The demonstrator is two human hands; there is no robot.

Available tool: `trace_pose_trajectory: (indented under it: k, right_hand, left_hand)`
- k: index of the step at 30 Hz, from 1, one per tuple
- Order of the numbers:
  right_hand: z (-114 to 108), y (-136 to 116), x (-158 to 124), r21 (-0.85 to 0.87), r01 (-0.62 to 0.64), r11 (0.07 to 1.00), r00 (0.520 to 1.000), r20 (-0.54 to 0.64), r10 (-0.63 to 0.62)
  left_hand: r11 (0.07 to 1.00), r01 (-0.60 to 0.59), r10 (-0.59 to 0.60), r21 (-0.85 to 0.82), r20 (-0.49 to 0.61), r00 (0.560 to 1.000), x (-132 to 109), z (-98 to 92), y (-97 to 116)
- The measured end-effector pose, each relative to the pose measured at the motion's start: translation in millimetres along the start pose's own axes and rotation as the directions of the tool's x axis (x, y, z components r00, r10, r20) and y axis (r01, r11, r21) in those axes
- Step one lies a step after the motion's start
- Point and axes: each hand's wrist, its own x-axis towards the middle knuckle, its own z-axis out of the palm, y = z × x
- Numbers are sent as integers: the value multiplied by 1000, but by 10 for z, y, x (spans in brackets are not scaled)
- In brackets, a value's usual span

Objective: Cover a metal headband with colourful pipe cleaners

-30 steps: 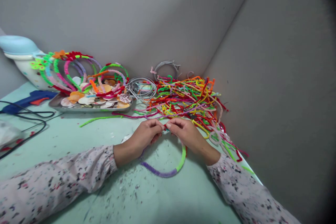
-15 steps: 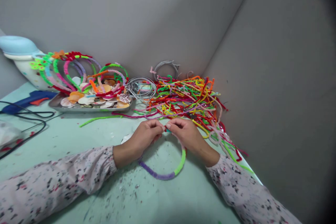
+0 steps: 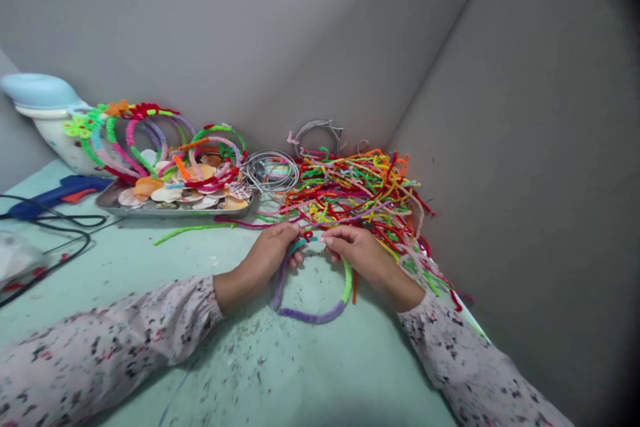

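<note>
Between my hands is a ring wrapped in fuzzy pipe cleaner point(image 3: 315, 316), purple at the bottom, light green on the right and teal at the top. My left hand point(image 3: 270, 250) pinches its upper left part. A small curl of red pipe cleaner point(image 3: 307, 236) stands on the teal part beside my left fingertips. On the upper right of the ring, my right hand point(image 3: 357, 247) is closed, thumb against fingers. A strip of orange pipe cleaner point(image 3: 355, 287) shows below my right hand; whether it is held cannot be made out.
Loose pipe cleaners point(image 3: 360, 180) lie heaped behind my hands. Left of them are wire coils point(image 3: 274, 172) and a metal tray point(image 3: 173, 213) with shells and finished coloured rings. Further left are a blue glue gun point(image 3: 47, 199), black cord point(image 3: 83, 233) and a blue-lidded white container point(image 3: 57, 137).
My fingertips have moved apart, baring the red curl and teal part. The ring's lower edge has risen, and the orange strip has come into view below my right hand.
</note>
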Motion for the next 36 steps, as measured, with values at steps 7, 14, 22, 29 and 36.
trace_pose_trajectory:
  k: [7, 14, 22, 29, 36]
  right_hand:
    - [22, 51, -4, 10, 43, 999, 998, 54, -43]
    - [25, 100, 0, 5, 52, 999, 997, 57, -52]
    - [23, 80, 0, -1, 51, 999, 993, 106, -50]
    - [90, 56, -66, -251, 249, 935, 966, 126, -224]
    - [-119, -56, -56, -415, 290, 862, 954, 50, -296]
  left_hand:
    - [997, -41, 39, 59, 42, 998, 16, -21, -8]
    - [993, -47, 43, 109, 40, 998, 30, -35, -45]
    - [983, -113, 117, 148, -19, 993, 31, -50, -30]
    - [985, -132, 137, 108, -42, 990, 59, -73, -28]
    - [994, -108, 108, 3, -87, 990, 77, -71, -10]
